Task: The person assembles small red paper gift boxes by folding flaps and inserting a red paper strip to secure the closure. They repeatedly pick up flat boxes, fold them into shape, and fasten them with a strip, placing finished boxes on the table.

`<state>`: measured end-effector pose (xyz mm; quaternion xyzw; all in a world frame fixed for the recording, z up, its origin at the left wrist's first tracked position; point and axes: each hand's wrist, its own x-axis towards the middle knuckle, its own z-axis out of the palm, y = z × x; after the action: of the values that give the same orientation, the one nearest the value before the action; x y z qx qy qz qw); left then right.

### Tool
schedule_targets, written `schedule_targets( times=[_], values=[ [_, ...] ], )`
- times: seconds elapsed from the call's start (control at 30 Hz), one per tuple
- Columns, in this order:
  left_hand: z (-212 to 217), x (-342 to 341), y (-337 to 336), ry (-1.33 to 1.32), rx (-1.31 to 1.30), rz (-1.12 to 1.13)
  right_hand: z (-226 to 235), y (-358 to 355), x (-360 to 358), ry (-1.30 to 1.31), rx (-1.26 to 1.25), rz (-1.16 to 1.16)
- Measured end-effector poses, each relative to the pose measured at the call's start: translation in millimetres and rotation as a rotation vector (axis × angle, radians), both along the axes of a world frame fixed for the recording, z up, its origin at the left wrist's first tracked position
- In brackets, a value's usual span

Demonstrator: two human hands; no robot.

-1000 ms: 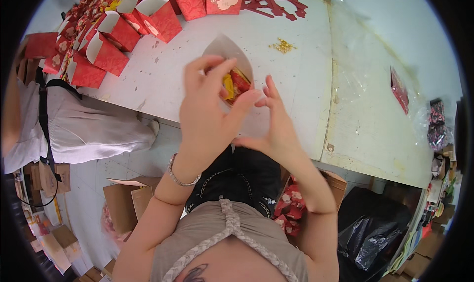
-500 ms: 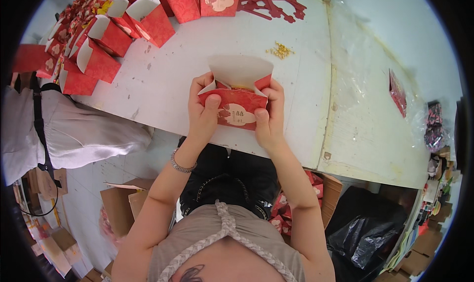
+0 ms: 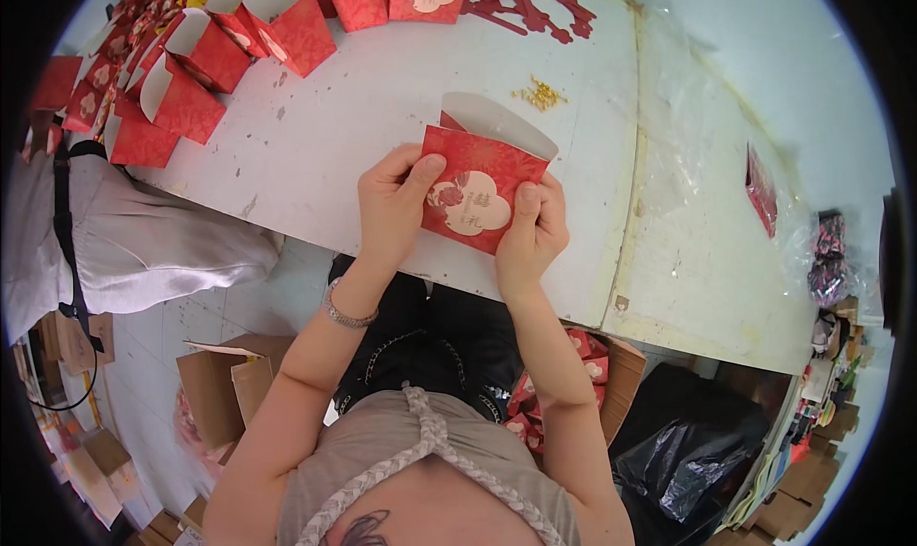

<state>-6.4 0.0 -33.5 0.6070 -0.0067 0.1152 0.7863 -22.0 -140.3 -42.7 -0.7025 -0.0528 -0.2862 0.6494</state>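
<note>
Both hands gripping red paper box.
Left hand point(image 3: 394, 202) and right hand point(image 3: 531, 233) pinch flat glossy box point(image 3: 480, 197) over scuffed white table point(image 3: 363, 116).

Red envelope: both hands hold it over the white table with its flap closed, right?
Not quite. In the head view the left hand and right hand do hold the red envelope over the white table, but its flap stands open, not closed.
</note>
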Motion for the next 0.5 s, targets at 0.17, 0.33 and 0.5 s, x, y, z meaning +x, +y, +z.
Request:
schedule_targets(
  times=[0.17, 0.33, 0.5],
  values=[
    [20, 11, -12, 0.068, -0.157, 0.017, 3, 0, 3, 0.085, 0.121, 0.036],
    [15, 3, 12, 0.134, 0.079, -0.093, 6, 4, 11, 0.020, 0.144, 0.095],
    [23, 4, 10, 0.082, -0.003, -0.087, 8, 0, 12, 0.085, 0.106, 0.155]
  ],
)
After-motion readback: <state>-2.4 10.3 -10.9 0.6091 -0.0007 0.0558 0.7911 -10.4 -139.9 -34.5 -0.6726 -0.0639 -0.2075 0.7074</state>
